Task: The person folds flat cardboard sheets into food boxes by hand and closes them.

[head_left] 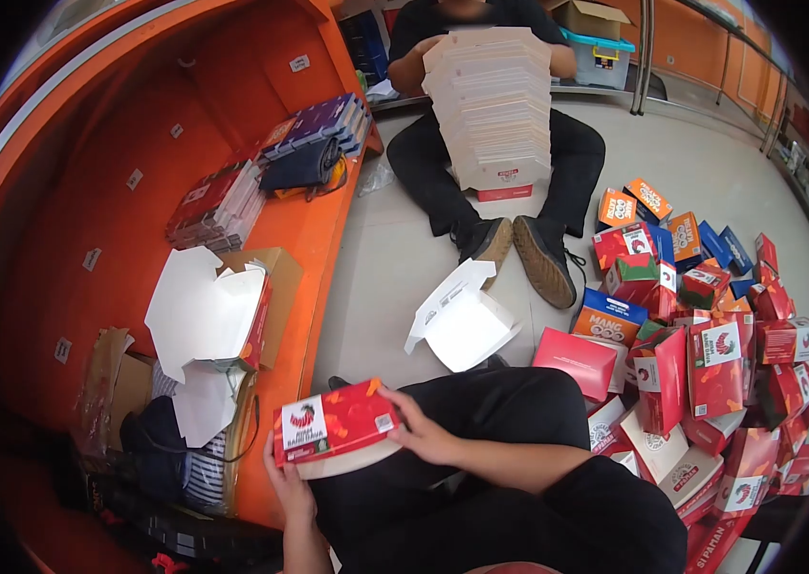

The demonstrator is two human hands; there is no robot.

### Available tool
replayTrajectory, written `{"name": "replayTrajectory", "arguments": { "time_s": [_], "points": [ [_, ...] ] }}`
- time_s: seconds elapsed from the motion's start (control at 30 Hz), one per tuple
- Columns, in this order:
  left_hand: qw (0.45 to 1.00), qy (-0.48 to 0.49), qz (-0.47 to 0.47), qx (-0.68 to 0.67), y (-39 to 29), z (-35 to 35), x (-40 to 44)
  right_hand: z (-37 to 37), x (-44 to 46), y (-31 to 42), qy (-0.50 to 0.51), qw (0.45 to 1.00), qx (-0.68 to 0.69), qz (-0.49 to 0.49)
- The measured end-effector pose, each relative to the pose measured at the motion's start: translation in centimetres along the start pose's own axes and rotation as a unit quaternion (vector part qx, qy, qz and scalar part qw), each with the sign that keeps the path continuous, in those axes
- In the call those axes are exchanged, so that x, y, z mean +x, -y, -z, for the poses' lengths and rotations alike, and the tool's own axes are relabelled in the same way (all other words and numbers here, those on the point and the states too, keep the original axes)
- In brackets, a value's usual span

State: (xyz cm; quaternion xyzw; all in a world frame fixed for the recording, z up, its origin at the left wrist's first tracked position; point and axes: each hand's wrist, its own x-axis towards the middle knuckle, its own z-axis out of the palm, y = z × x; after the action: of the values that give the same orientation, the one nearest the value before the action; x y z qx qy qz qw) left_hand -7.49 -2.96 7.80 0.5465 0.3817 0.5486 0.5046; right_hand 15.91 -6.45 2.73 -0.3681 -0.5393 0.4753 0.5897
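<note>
A red food box (347, 418) with a white label and a rooster logo rests over my lap, its lid closed on top. My left hand (288, 486) grips its near left corner, fingers against the side. At the opposite end, my right hand (421, 432) holds the right edge, thumb near the small printed square. Part of the box's pale underside or side shows below the red top. Beyond my knees an open white box (467, 330) lies on the floor. To the left, open white-lined boxes (202, 311) sit on the orange shelf.
A large pile of folded boxes (715, 354) covers the floor at right. Facing me, a seated person (404, 158) has a tall stack of flat cartons (491, 115) between their legs. Flat boxes (218, 206) and a dark pouch (301, 165) lie on the orange shelf (318, 258).
</note>
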Motion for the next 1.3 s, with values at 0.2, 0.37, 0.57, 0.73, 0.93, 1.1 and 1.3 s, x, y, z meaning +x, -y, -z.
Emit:
{"name": "replayTrajectory", "arguments": {
  "time_s": [0.2,0.37,0.57,0.73,0.93,1.1,1.3],
  "points": [
    [0.992,0.025,-0.100,0.067,-1.0,-4.4,5.3,4.9,2.0,2.9,-0.059,0.997,0.033,0.042],
    [0.976,0.127,-0.161,0.068,-2.1,-9.6,7.8,7.0,2.1,5.9,-0.143,0.947,0.285,0.036],
    [0.992,0.089,-0.062,-0.060,-2.0,-12.8,7.4,7.9,2.2,5.7,-0.197,0.939,0.274,0.062],
    [0.977,0.098,0.074,-0.176,-3.1,-13.4,7.3,8.6,2.4,4.1,-0.175,0.970,0.040,0.164],
    [0.986,0.074,0.022,-0.150,-3.7,-12.6,7.1,7.3,2.2,4.6,-0.125,0.979,0.024,0.158],
    [0.981,0.025,0.025,-0.189,-4.1,-13.4,6.6,6.2,2.0,4.3,-0.108,0.969,0.046,0.218],
    [0.978,-0.012,-0.027,-0.209,-2.8,-12.3,6.9,5.4,1.4,3.6,-0.098,0.958,-0.098,0.253]
  ]
}}
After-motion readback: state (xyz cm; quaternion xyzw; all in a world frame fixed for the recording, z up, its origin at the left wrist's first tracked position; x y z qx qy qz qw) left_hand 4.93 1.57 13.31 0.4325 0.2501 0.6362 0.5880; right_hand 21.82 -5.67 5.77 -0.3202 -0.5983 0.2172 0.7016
